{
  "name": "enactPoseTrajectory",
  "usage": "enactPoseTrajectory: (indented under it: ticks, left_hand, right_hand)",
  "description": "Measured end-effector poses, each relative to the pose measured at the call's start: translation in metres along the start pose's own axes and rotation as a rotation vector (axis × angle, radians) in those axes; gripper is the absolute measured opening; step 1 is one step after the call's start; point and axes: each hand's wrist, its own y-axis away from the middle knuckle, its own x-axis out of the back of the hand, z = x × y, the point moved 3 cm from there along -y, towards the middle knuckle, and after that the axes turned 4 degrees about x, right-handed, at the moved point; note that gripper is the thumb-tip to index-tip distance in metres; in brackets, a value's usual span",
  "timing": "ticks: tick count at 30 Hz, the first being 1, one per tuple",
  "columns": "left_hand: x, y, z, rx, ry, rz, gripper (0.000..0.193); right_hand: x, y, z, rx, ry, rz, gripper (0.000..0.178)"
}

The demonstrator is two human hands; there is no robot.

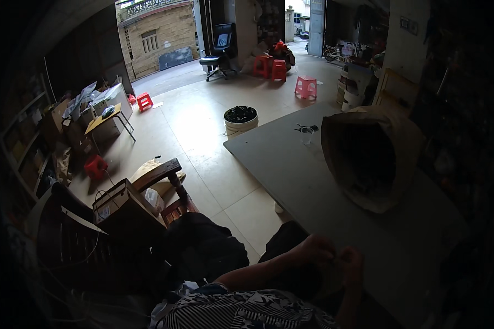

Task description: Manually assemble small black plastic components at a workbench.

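Observation:
Near the front edge of the grey table (291, 170), my left hand (314, 249) and my right hand (351, 263) are held close together. The fingers of both are closed in a pinch. A small dark thing seems to be between them, but the dim light hides what it is. Beyond my hands a large brown paper bag (405, 131) lies with its wide mouth facing me and dark contents inside. A clear plastic cup (306, 137) stands to the left of the bag, with small dark pieces (308, 128) beside it.
A white bucket (241, 128) full of dark pieces stands on the floor past the table's corner. To my left are a wooden armchair (167, 171) and a cardboard box (126, 205). Red stools (279, 70), a pink stool (306, 86) and a black office chair (219, 52) stand farther off.

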Motion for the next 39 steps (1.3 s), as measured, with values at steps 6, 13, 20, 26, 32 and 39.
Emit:
enactPoseTrajectory:
  ticks: [6,13,20,26,32,39]
  left_hand:
    - [-0.006,-0.001,0.011,-0.082,-0.41,0.127,0.017]
    - [-0.015,-0.01,-0.012,-0.091,-0.365,0.343,0.018]
    - [-0.022,-0.015,-0.026,-0.136,-0.591,0.564,0.015]
    - [-0.028,-0.016,-0.031,-0.129,-0.449,0.594,0.013]
    - [0.004,-0.04,-0.041,-0.163,-0.035,0.213,0.026]
    - [0.002,-0.032,-0.024,-0.027,0.45,-0.346,0.024]
  right_hand:
    - [-0.016,0.005,-0.006,-0.064,0.044,0.102,0.018]
    - [-0.037,0.013,-0.017,0.151,0.358,0.215,0.019]
    - [-0.039,0.014,-0.01,0.158,0.604,0.404,0.018]
    - [-0.035,0.012,-0.008,0.157,0.695,0.441,0.014]
    - [-0.003,0.003,0.0,0.191,0.294,0.372,0.01]
    - [0.0,0.001,0.018,-0.06,-0.486,0.261,0.013]
